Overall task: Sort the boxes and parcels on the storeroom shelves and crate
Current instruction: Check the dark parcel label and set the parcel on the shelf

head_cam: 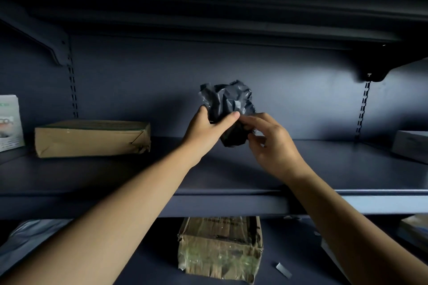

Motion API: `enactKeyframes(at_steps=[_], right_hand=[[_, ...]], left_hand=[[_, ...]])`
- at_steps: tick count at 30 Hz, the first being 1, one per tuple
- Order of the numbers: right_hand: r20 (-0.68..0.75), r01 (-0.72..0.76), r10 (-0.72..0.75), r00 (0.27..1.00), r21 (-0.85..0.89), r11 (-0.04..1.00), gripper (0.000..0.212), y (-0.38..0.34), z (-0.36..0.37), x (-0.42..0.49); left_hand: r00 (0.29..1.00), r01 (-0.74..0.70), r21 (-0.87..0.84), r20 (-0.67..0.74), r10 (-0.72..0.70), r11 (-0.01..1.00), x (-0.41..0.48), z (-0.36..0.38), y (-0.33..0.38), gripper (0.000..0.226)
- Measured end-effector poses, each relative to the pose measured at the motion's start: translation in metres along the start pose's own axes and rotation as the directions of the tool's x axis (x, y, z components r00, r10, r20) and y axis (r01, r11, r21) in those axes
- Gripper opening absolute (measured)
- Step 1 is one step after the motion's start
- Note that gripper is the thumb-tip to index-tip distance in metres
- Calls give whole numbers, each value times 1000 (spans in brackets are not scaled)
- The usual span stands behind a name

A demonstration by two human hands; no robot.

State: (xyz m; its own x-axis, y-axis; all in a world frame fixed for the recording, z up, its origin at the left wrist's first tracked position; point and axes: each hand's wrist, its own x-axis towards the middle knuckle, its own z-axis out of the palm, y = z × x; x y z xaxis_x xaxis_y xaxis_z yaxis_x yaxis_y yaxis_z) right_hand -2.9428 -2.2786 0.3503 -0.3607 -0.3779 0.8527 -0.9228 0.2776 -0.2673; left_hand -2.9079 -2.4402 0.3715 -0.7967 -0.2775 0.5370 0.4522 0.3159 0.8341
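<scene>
Black plastic, crumpled and glossy, wraps the parcel (pixel 228 109) held up before the back panel (pixel 301 90) of a storeroom rack. The left hand (pixel 208 128) grips it from the left, thumb across the front and fingers curled behind. The right hand (pixel 272 146), fingers half bent, pinches the loose wrap at the lower right edge. The parcel hangs low over the middle shelf (pixel 231 169), about midway along it; whether its bottom touches the deck cannot be told.

The risk, on this evidence, lies in the wrap. The film looks slack and slippery, and the right hand appears to hold plastic rather than contents. A pull there could tear the bag, or let the load slide inside it and tip out of the left hand's grasp. A drop would land on the front of the shelf or go past its lip to the lower shelf (pixel 289 240), where a taped box (pixel 220 247) sits directly beneath. The contents are hidden, so how they would take a fall is unknown.

Room is not the problem. A brown box (pixel 92 137) lies well apart to the left, a white box (pixel 9 122) stands beyond it at the frame's edge, and a grey box (pixel 412 146) sits far right. The light is dim, though, and a black parcel pushed back against the dark panel could be missed in later sorting. The upper shelf (pixel 208 7) overhangs the hands, so a sharp lift could knock the parcel against it.
</scene>
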Motion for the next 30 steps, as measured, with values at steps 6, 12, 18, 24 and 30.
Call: enactKeyframes(at_steps=[6,12,18,24,30], right_hand=[[-249,-150,162,955,64,987,38,-4,-2,3],[-118,-457,487,865,216,863,23,4,-3,6],[-18,-481,586,810,552,681,28,-12,-9,8],[55,-559,680,731,621,550,49,-6,-11,9],[-98,-540,639,763,446,714,16,5,-6,9]], left_hand=[[995,76,-78,-59,-81,994,0,-1,4,14],[995,84,-110,-35,-88,990,1,-3,6,38],[991,-114,41,-65,117,993,8,-8,-4,47],[997,-73,-46,25,74,996,3,-4,3,56],[1000,-13,-105,-3,12,994,6,-3,1,32]])
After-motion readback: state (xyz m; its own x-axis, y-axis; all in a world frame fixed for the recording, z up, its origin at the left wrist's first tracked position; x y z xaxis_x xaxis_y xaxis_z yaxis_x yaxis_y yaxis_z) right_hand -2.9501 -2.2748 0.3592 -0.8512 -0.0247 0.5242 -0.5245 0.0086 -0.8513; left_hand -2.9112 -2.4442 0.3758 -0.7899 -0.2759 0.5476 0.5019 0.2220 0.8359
